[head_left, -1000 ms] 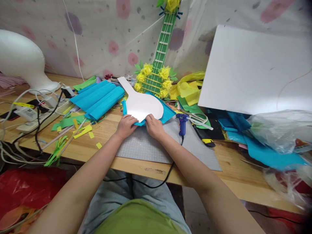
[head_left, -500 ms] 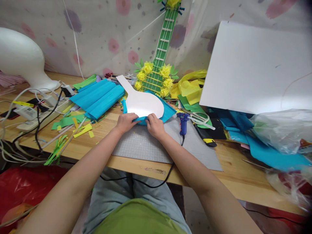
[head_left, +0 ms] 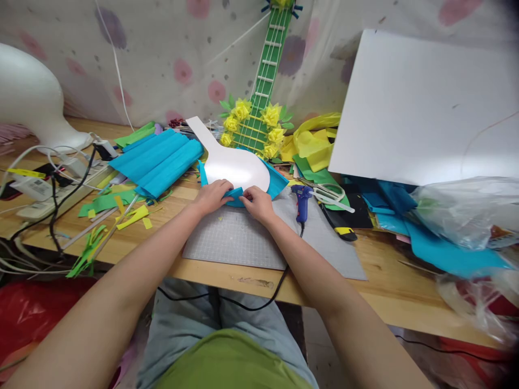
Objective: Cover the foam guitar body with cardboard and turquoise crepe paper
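A white guitar-shaped board lies on a sheet of blue crepe paper that sticks out around its rounded body. Along the near edge, the paper is folded up over the board. My left hand is closed on this fold with its fingertips. Just to the right, my right hand pinches the same blue edge between thumb and fingers. Under the hands is a grey cutting mat. A blue glue gun rests on the mat to the right of my right hand.
Scissors and a yellow-black cutter lie right of the glue gun. Behind stands a green paper guitar with yellow flowers. Folded blue crepe paper, paper scraps and a power strip are at left. A white board leans at right.
My fingers have shifted slightly along the near edge, and a flap of blue paper now stands up between my hands. The whole view has moved a little.
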